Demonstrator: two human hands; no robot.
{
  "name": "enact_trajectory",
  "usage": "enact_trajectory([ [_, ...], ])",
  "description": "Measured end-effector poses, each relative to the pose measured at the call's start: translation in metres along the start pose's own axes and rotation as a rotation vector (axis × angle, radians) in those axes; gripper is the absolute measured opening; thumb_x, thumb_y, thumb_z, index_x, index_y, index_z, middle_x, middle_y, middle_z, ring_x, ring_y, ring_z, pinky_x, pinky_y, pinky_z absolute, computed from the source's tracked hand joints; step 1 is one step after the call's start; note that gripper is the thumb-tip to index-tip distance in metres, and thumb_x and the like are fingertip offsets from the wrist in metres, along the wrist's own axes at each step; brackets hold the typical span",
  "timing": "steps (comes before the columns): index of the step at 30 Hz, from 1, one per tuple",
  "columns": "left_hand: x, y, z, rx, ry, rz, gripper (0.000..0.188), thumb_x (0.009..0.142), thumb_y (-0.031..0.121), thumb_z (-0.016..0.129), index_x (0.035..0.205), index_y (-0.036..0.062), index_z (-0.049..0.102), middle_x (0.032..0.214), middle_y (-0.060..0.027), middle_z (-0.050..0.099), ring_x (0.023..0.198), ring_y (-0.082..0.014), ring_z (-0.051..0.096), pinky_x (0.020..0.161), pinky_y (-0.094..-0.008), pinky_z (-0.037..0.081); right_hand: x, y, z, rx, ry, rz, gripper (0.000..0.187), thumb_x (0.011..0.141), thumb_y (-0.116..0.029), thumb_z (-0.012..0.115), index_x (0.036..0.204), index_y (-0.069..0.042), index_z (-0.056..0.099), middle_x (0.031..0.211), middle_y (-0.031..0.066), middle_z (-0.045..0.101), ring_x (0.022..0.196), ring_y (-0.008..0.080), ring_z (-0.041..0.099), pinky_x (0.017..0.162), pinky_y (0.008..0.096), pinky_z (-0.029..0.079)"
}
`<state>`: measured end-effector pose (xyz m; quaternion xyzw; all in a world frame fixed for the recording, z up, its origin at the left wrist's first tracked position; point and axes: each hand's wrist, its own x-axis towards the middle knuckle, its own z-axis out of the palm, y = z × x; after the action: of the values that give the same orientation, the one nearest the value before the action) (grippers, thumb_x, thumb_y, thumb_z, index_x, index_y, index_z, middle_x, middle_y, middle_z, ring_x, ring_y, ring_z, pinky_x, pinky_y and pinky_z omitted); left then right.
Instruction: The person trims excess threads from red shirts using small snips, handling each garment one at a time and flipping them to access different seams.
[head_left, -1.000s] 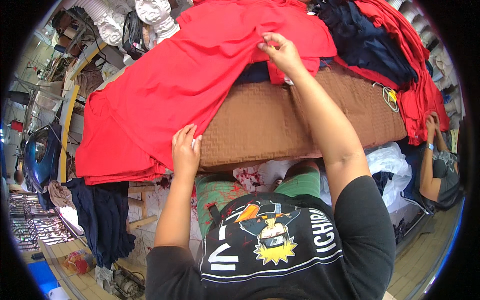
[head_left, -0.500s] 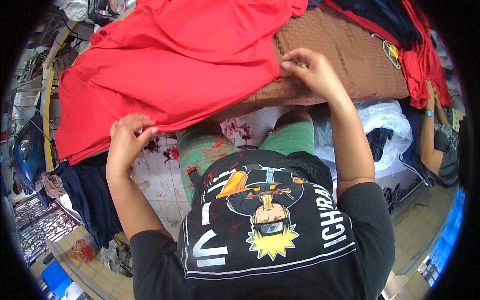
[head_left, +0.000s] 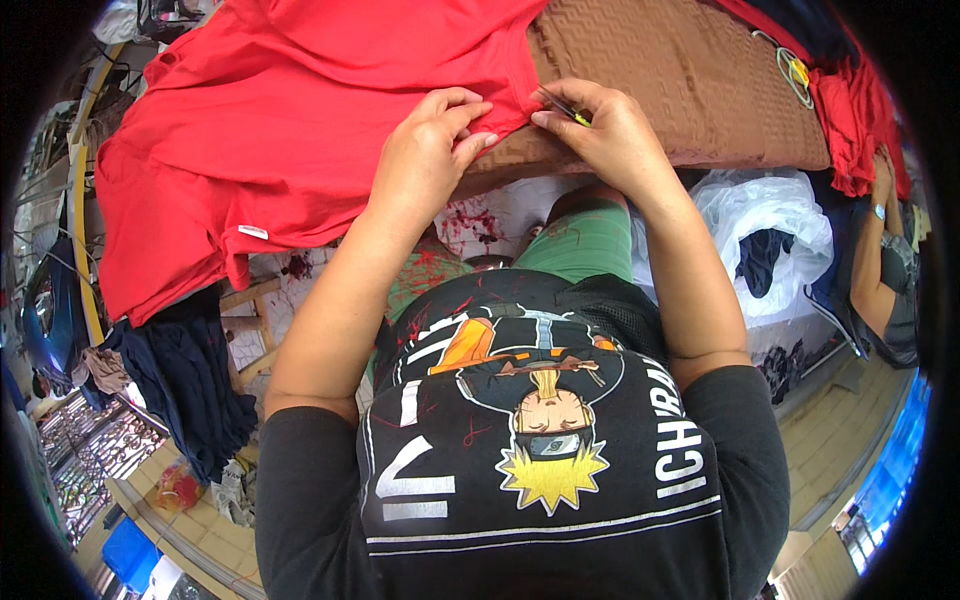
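Observation:
A red garment lies spread over a brown quilted pad, with a small white label showing at its near edge. My left hand is at the near right edge of the garment, its thumb and fingers curled round a bit of the cloth. Close by on the right, my right hand is closed on small thread snips, dark and pointed with a yellow part. Their points face the garment's right edge. The fingers cover much of the snips.
Dark blue cloth hangs at the left. White plastic bags with dark cloth stand right of my legs. A looped cord with a yellow piece lies at the pad's far right. Another person's arm reaches to red cloth there.
My left hand has moved right along the garment's near edge, close to my right hand. The garment has shifted slightly left, and its white label has come into sight. The snips now show more.

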<state>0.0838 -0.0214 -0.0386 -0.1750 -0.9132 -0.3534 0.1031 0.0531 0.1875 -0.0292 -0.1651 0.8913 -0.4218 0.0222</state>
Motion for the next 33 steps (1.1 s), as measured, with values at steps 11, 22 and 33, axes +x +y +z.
enact_trajectory([
  [11,-0.010,0.013,-0.079,-0.144,-0.380,-0.106,0.012,0.083,0.008,0.067,0.088,-0.0024,0.068,0.097,-0.0112,0.069,0.091,-0.0181,0.065,0.083,-0.0289,0.049,-0.005,0.008,-0.005,-0.011,0.016,0.010,0.027,0.082,-0.017,0.071,0.105,-0.002,0.066,0.091,0.0121,0.069,0.084,0.0175,0.065,0.077,0.0302,0.050],
  [22,-0.012,0.018,-0.029,-0.049,-0.038,-0.125,0.023,0.079,0.012,0.073,0.100,0.0039,0.070,0.109,-0.0114,0.065,0.084,-0.0170,0.065,0.074,-0.0276,0.052,-0.024,-0.026,-0.025,-0.084,0.164,-0.151,0.023,0.082,-0.012,0.064,0.103,-0.004,0.061,0.098,0.0180,0.064,0.093,0.0374,0.061,0.079,0.0416,0.049],
  [33,-0.024,0.020,-0.014,-0.186,0.016,-0.213,0.014,0.081,0.009,0.071,0.091,0.0004,0.072,0.092,-0.0113,0.070,0.084,-0.0170,0.067,0.075,-0.0266,0.052,-0.037,-0.019,0.006,-0.030,0.093,-0.256,0.018,0.080,-0.005,0.064,0.098,-0.006,0.062,0.095,0.0103,0.061,0.088,0.0314,0.062,0.071,0.0386,0.049],
])
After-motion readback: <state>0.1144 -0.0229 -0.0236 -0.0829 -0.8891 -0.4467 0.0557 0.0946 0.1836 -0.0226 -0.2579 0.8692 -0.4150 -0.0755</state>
